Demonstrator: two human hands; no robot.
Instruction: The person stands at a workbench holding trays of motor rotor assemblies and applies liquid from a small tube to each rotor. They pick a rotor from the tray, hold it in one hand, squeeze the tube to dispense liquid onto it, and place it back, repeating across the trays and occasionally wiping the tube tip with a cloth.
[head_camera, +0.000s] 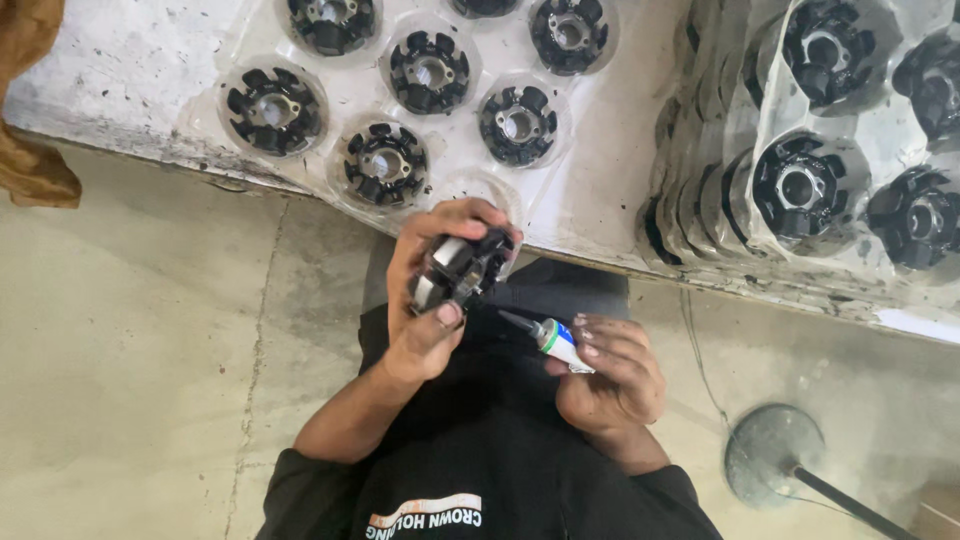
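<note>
while left hand (432, 290) fingers clamp black stator (462, 268), right hand (610, 375) fingers grip, seemingly, glue tube (552, 338).

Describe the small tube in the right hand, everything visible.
The small tube is white with a green collar, a blue patch on its body, and a long, dark tapered nozzle. It looks like plastic. It lies roughly level, nozzle pointing up-left toward the black round part in the left hand, with the tip short of it. The right hand grips its rear, hiding the end. Whether it is capped cannot be told.
</note>
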